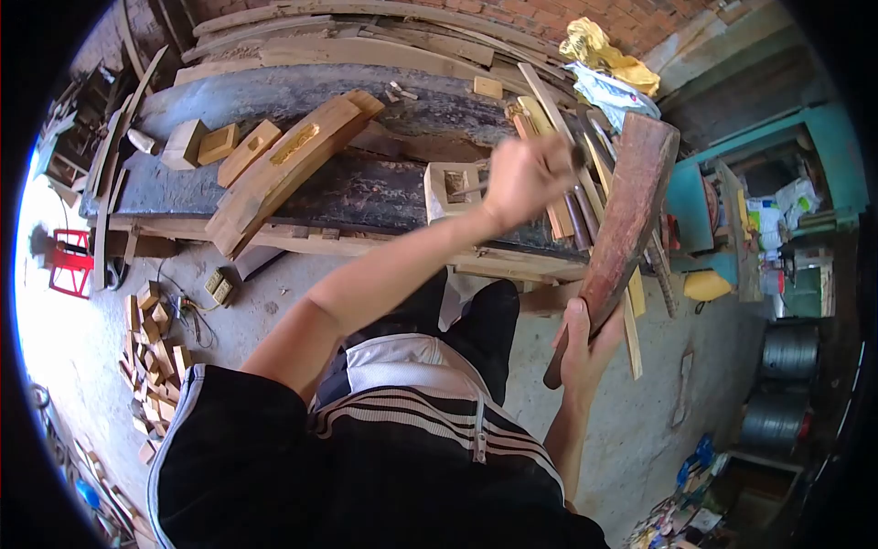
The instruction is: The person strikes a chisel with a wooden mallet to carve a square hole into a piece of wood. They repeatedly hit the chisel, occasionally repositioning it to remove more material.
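My left hand (529, 179) reaches across the bench, its fingers wrapped round a chisel. The chisel's thin blade (472, 189) points left at the pale wooden block (441, 207), which has a square hollow cut in its top. The dark end of the handle shows past my fist. On the right, my right hand (585, 346) grips the narrow lower end of a heavy wooden mallet (631, 210). The thick reddish-brown head is raised, to the right of my left fist.
A long mortised timber (297, 151) lies across the dark workbench (366, 197), with smaller blocks (219, 144) beside it. Dark-handled tools (580, 220) and wood strips lie behind the mallet. Offcuts (157, 343) are heaped on the floor at left. A yellow bag (604, 55) sits at the back.
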### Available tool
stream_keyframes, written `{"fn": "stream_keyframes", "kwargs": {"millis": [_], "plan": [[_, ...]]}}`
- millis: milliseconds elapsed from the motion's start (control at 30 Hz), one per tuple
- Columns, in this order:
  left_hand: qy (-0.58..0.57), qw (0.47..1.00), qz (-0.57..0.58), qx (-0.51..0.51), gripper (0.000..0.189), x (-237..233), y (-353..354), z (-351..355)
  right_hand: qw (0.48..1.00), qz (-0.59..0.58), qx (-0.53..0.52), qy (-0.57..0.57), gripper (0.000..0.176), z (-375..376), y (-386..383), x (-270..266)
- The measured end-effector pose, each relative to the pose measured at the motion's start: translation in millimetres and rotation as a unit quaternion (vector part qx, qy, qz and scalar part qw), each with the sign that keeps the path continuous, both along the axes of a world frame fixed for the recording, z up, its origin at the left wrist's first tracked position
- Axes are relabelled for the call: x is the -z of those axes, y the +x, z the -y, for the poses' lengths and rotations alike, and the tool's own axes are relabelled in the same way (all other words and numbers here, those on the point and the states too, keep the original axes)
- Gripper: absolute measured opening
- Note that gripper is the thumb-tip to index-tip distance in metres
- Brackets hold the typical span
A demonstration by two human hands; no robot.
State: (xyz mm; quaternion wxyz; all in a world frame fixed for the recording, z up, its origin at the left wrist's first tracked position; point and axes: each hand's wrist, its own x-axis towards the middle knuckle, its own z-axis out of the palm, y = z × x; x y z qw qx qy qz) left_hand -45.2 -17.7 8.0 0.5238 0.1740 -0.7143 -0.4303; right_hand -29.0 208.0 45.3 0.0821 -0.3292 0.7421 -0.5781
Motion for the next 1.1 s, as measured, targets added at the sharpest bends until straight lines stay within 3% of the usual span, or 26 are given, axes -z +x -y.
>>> {"fn": "stream_keyframes", "kwargs": {"millis": [100,300,367,633,700,800,1033,1067,1100], "plan": [[0.105,0.993,-0.049,-0.002,0.023,-15.4,-0.9,37.6,0.999,0.043,-0.007,-0.013,0.051,-12.1,-2.4,6.2],[0.137,0.985,-0.102,-0.015,0.028,-29.9,27.2,49.7,0.996,0.088,0.012,-0.029,0.054,-12.4,0.1,11.1],[0.140,0.985,-0.098,0.025,0.031,-31.8,33.4,46.3,0.995,0.096,0.012,-0.023,0.054,-14.1,1.2,13.2],[0.081,0.990,-0.104,0.045,0.027,-7.2,30.6,11.0,0.994,0.106,0.005,-0.006,0.055,-11.6,2.3,16.3],[0.020,0.997,-0.033,0.070,0.021,-12.5,41.6,-6.5,0.995,0.092,0.008,-0.033,0.052,-7.3,-0.1,11.8],[-0.023,0.994,-0.051,0.098,0.024,2.4,35.3,-17.9,0.999,0.023,0.013,-0.047,0.044,-1.0,-4.5,3.8],[-0.061,0.992,-0.050,0.098,0.030,9.8,33.2,-25.2,0.999,0.027,0.006,-0.031,0.046,2.7,-8.0,8.7],[-0.058,0.993,-0.032,0.098,0.018,11.5,33.2,-25.9,0.999,0.042,0.007,-0.025,0.047,3.0,-6.8,10.6],[-0.056,0.993,-0.015,0.100,0.018,11.8,33.0,-26.2,0.998,0.058,0.009,-0.018,0.047,3.0,-5.9,11.6]]}}
